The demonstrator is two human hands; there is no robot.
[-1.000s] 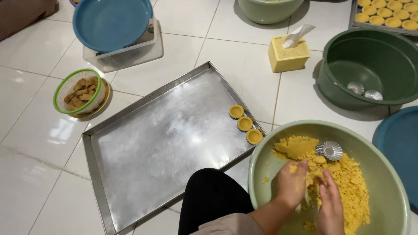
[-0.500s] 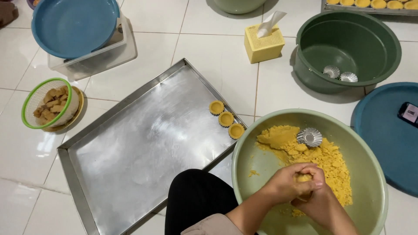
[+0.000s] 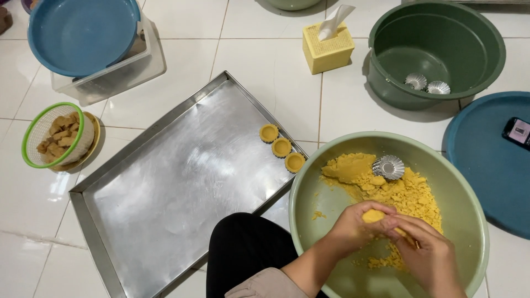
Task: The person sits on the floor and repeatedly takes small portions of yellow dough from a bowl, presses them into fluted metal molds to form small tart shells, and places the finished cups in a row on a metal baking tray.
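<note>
Steel comes first by size: a wide rectangular baking tray [image 3: 165,187] lies tilted across the white floor tiles, bare but for three small dough-lined tart shells [image 3: 281,147] in a row at its right edge. Just beside that edge, touching the tray's corner, sits a pale green basin [image 3: 309,182] holding a heap of crumbly yellow dough [image 3: 403,190], with an empty fluted metal tart mould [image 3: 388,166] resting on top of the heap. Behind it stands a dark green basin [image 3: 441,33] with two more fluted moulds inside; a blue lid [image 3: 480,160] lies to the right, a blue basin [image 3: 77,33] on a clear box at far left. Smaller things — a yellow tissue box [image 3: 328,49], a green-rimmed basket [image 3: 41,138] of brown pieces.

Both hands work low in the pale basin. The left hand [image 3: 353,227] curls its fingers around a lump of dough [image 3: 375,215] — the lump shows between thumb and fingertips, held above the heap. The right hand [image 3: 433,259] meets it from the right, fingers bent and pressed against the same lump, closed on it from the other side.
</note>
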